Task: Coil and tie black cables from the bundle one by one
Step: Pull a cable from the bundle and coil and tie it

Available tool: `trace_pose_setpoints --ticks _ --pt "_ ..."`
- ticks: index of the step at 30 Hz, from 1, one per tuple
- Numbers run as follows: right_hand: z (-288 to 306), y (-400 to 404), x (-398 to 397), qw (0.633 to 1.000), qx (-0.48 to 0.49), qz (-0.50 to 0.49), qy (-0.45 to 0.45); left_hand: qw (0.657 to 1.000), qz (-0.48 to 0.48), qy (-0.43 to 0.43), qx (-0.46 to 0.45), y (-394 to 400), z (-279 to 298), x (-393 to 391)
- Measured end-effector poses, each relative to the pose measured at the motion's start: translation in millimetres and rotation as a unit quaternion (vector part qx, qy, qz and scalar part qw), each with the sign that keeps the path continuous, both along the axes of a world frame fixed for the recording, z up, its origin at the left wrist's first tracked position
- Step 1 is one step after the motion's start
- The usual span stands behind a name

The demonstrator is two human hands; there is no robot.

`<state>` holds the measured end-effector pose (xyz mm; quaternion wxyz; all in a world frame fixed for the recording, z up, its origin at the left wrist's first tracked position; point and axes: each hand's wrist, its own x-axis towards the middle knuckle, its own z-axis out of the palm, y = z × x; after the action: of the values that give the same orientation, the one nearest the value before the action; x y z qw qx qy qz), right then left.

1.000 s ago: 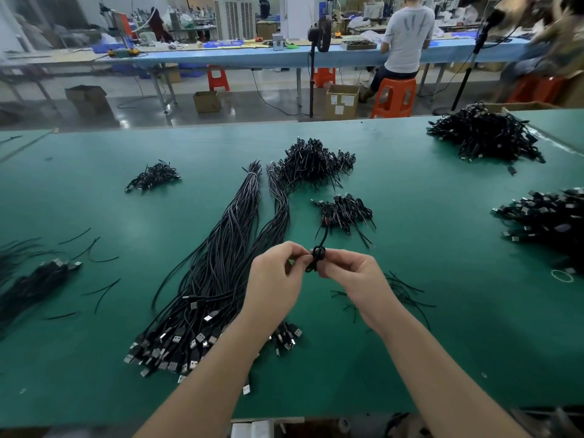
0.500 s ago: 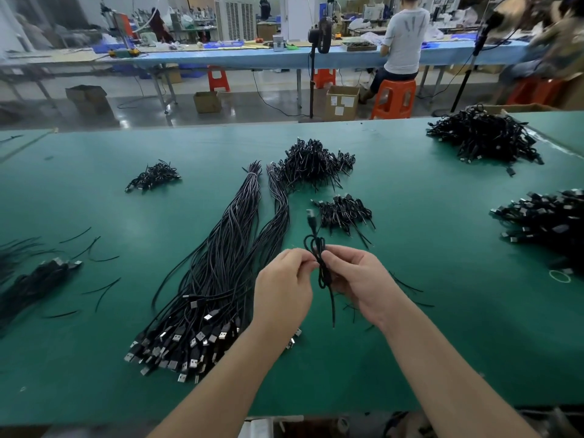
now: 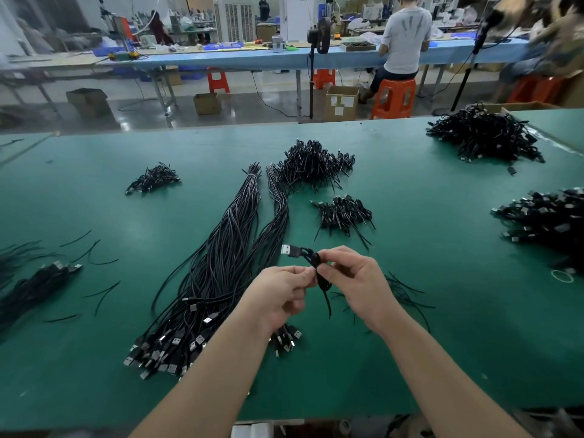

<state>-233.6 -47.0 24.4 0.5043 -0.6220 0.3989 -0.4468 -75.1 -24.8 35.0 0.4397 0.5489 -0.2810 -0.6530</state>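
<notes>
Since half a second ago our hands have tightened the coiled cable [image 3: 319, 270] into a compact loop, and its USB plug [image 3: 288, 250] now points left instead of away from us. Our left hand [image 3: 278, 295] pinches the coil's left side with curled fingers; our right hand [image 3: 357, 286] grips it from the right, a loose tail hanging below. We hold it above the green table [image 3: 442, 311], just right of the long cable bundle [image 3: 221, 263]. Cardboard boxes [image 3: 342, 102] stand on the floor beyond; we cannot tell what they hold. Tied piles [image 3: 344, 214] lie ahead.
</notes>
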Motion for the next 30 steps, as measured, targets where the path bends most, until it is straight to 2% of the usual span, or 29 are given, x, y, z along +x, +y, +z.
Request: trace_pose_setpoints --ticks 2,3,5,7,8,9,10,12,14,19,23,24,26,28,30 --pt "0.2 -1.6 -1.9 1.000 0.023 -0.003 -0.002 0.980 0.042 -0.167 -0.101 1.9 -2.2 -1.5" --pt "2.3 -1.7 -1.6 0.998 0.052 -0.017 -0.002 0.940 0.073 -0.280 -0.179 2.8 -3.7 -1.8" --pt "6.7 -3.3 1.0 0.987 0.156 -0.040 -0.013 0.804 0.123 -0.458 -0.359 6.2 -3.0 -1.1" --pt "11.1 -7.0 1.6 0.964 0.263 0.000 -0.025 0.657 0.114 -0.558 -0.493 8.5 -2.8 1.6" --pt "13.6 -8.0 2.0 0.956 0.289 0.035 -0.027 0.601 0.104 -0.590 -0.528 8.6 -4.2 2.4" --pt "15.2 -8.5 2.1 0.954 0.292 0.064 -0.032 0.568 0.096 -0.611 -0.543 8.1 -5.6 3.1" --pt "15.8 -9.0 2.3 0.956 0.281 0.077 -0.040 0.556 0.093 -0.619 -0.547 7.9 -6.3 3.5" --pt "16.1 -8.8 3.1 0.967 0.238 0.077 -0.046 0.578 0.103 -0.604 -0.539 8.6 -6.5 3.8" --pt "13.8 -8.5 4.7 0.977 0.200 0.067 -0.042 0.620 0.113 -0.580 -0.516 10.4 -5.7 2.3" --pt "14.5 -4.7 10.1 0.983 0.155 0.028 -0.097 0.761 0.138 -0.506 -0.382 15.8 -2.1 -11.9" --pt "11.8 -0.8 13.8 0.978 0.161 0.006 -0.135 0.868 0.151 -0.378 -0.285 11.5 2.2 -17.6" --pt "11.8 -0.4 13.4 0.978 0.154 0.008 -0.141 0.884 0.147 -0.354 -0.268 9.9 3.2 -17.6" --pt "12.5 -0.1 10.4 0.983 0.124 0.014 -0.135 0.895 0.134 -0.343 -0.251 9.4 5.0 -17.9" --pt "13.7 -0.5 6.7 0.991 0.084 0.012 -0.107 0.894 0.121 -0.358 -0.241 10.0 6.2 -17.9" --pt "14.7 -1.0 4.1 0.998 0.038 0.001 -0.059 0.914 0.110 -0.332 -0.205 9.5 7.4 -16.9"
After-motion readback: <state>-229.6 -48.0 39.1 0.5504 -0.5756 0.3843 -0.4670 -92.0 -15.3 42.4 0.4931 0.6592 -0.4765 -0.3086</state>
